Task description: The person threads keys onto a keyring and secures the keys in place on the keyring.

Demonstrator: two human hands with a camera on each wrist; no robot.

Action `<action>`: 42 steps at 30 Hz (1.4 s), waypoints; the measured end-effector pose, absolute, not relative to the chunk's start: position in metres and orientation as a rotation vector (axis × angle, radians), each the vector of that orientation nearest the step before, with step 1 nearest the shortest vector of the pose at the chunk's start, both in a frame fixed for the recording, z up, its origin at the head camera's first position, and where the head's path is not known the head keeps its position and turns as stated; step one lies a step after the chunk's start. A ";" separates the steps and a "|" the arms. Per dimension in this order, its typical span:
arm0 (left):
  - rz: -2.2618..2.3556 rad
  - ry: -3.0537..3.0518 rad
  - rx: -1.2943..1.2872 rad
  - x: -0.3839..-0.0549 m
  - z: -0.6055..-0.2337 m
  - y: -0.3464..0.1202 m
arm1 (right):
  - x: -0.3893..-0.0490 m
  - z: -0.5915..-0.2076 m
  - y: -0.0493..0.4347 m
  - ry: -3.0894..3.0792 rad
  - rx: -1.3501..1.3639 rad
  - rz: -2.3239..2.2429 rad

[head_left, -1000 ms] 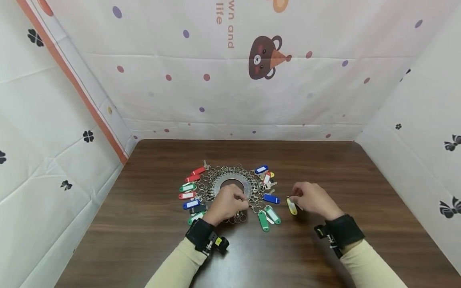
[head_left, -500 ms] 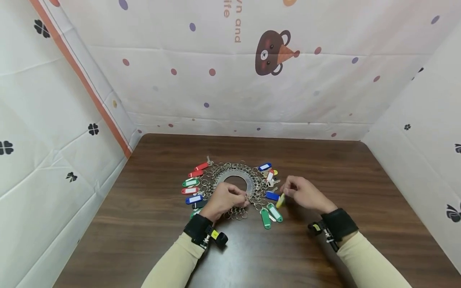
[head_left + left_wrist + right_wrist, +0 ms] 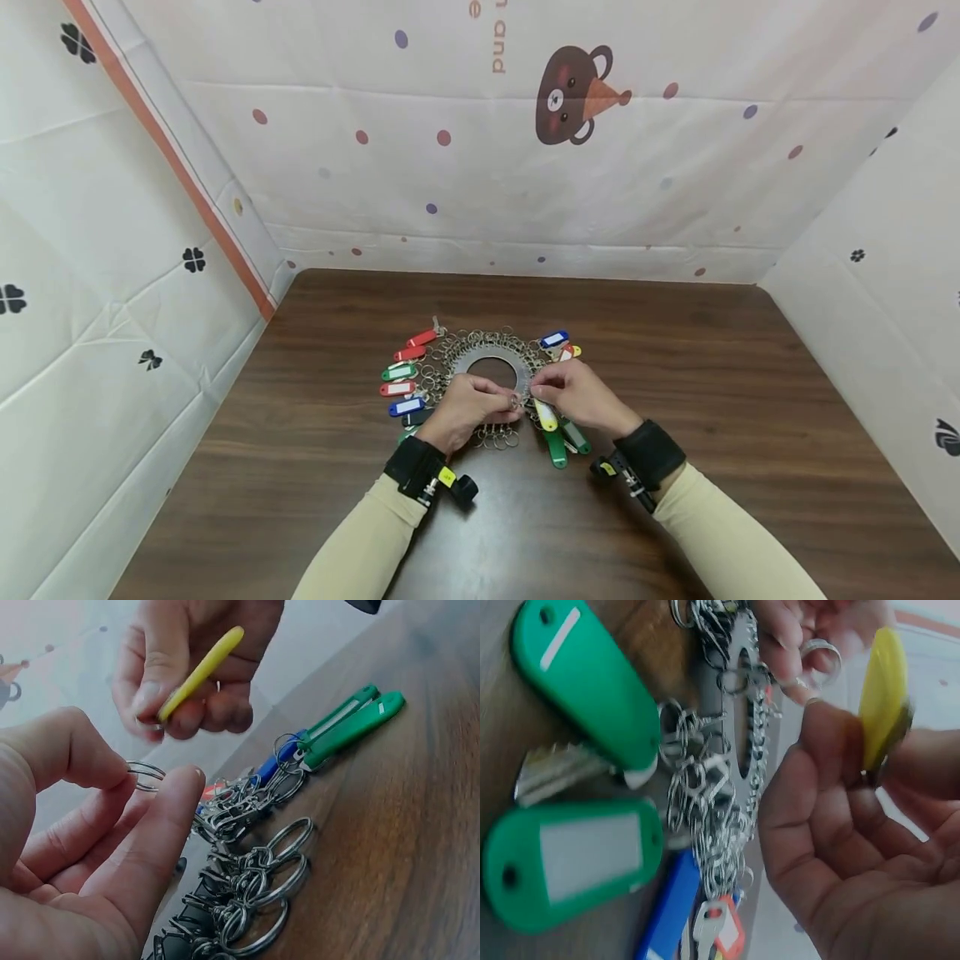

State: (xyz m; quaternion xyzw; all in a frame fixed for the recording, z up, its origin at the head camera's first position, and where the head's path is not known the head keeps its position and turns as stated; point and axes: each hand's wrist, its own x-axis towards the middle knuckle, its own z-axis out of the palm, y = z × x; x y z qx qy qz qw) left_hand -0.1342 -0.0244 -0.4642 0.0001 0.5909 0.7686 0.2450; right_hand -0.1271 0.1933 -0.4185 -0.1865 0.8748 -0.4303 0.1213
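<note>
My left hand (image 3: 471,410) pinches a split key ring (image 3: 145,776) between thumb and forefinger, at the near right side of a flat metal ring (image 3: 475,357) hung with many small chained key rings. Close by on the right, my right hand (image 3: 581,396) pinches a yellow key tag (image 3: 545,414) by its end; in the left wrist view the tag (image 3: 201,673) stands just above the left fingertips, apart from the split ring. Part of a metal key (image 3: 897,741) shows against the tag in the right wrist view. Two green key tags (image 3: 585,682) lie below the right hand.
Red tags (image 3: 410,353), a green tag (image 3: 399,372) and a blue tag (image 3: 407,407) fan out on the metal ring's left. Another blue tag (image 3: 554,339) lies at its back right. Patterned cloth walls (image 3: 337,167) enclose the wooden table (image 3: 300,500) behind and at both sides.
My right hand has moved left with the yellow tag, from beside the bunch to next to my left hand. The left hand has stayed at the metal ring, pinching the split ring.
</note>
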 end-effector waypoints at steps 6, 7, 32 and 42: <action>2.094 1.674 0.024 -0.133 -0.462 -0.023 | -0.130 -0.417 0.178 2.571 -0.522 -1.225; 2.089 1.685 0.026 -0.133 -0.461 -0.023 | -0.130 -0.417 0.177 2.573 -0.505 -1.231; 2.146 1.589 0.023 -0.133 -0.464 -0.022 | -0.130 -0.418 0.167 2.597 -0.417 -1.226; 2.184 1.646 0.032 -0.132 -0.469 -0.019 | -0.129 -0.419 0.165 2.554 -0.269 -1.276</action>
